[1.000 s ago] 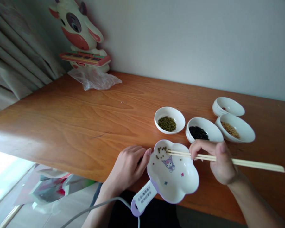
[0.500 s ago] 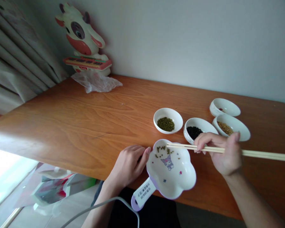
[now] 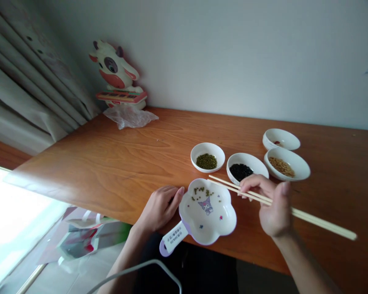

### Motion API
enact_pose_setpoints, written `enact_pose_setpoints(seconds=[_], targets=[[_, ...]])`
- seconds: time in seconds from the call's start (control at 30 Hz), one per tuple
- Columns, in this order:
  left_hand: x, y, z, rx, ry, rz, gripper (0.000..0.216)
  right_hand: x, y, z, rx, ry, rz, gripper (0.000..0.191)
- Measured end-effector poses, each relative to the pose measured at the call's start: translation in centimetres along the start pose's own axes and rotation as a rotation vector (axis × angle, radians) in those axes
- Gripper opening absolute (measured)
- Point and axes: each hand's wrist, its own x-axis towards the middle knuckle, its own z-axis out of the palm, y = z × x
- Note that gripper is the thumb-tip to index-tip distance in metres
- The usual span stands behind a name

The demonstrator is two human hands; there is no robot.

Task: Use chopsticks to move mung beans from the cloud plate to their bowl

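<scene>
Pale wooden chopsticks [image 3: 319, 222] sit pinched as a pair in the right hand [image 3: 271, 208], whose thumb and fingers are closed round them a little behind their middle. They slant from the lower right up to the left. Their tips hang above the far right lobe of the white flower-shaped plastic dish [image 3: 202, 226], between it and the bowls behind. Whether anything is caught between the tips is too small to tell.

That dish lies at the near edge of the orange-brown wooden table [image 3: 110, 163], its lilac handle [image 3: 171, 243] jutting out past the edge toward the person. A few small green beans [image 3: 200, 190] are scattered in its far left part, beside a printed cartoon figure. The left hand [image 3: 159, 206] rests palm down on the table, loosely curled and holding nothing, fingertips against the dish's left rim.

Just behind stand four small white bowls: one with green beans [image 3: 214, 150], one with black beans [image 3: 256, 162], one with tan beans [image 3: 297, 163], and a nearly bare one [image 3: 283, 136] farthest back.

Well apart, at the far left corner, a white-and-red cow toy [image 3: 118, 77] stands behind a crumpled clear plastic bag [image 3: 130, 116], next to a grey curtain [image 3: 33, 81].
</scene>
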Motion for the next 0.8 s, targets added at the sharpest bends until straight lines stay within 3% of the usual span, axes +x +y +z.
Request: enact_pose_setpoints(seconds=[0.27, 0.43, 0.6, 0.8], targets=[[0.0, 0.1, 0.1, 0.028, 0.025, 0.019, 0.049, -6.3, -0.1, 1.0, -0.077, -0.015, 0.062, 0.049], [0.0, 0.3, 0.0, 0.063, 0.036, 0.069, 0.048, -8.6, -0.1, 0.5, -0.183, 0.129, 0.036, 0.054], [-0.1, 0.0, 0.0, 0.085, 0.047, 0.095, 0.048, -9.9, -0.9, 0.0, -0.341, 0.152, 0.126, 0.068], [-0.2, -0.2, 0.0, 0.084, 0.031, 0.110, 0.047, -10.2, -0.9, 1.8, -0.369, 0.256, 0.195, 0.071]])
